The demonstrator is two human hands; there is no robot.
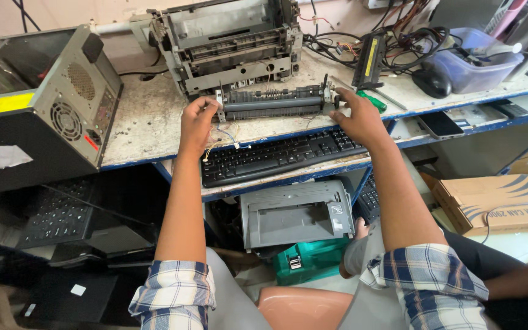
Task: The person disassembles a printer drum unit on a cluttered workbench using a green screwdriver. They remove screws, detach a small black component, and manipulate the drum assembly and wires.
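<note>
The long grey roller assembly with black end brackets (274, 102) lies across the worn white bench top (148, 116), just near of the stripped grey metal printer chassis (230, 43). The left hand (197, 119) grips the left end of the assembly, fingers closed around the bracket. The right hand (355, 116) holds the right end, fingers curled over it. Thin coloured wires (224, 139) trail from the left end toward the black keyboard (282, 153), which rests on the shelf near of the bench. A green-handled screwdriver (371, 101) lies just right of the right hand. A beige computer tower (44, 110) stands at far left.
</note>
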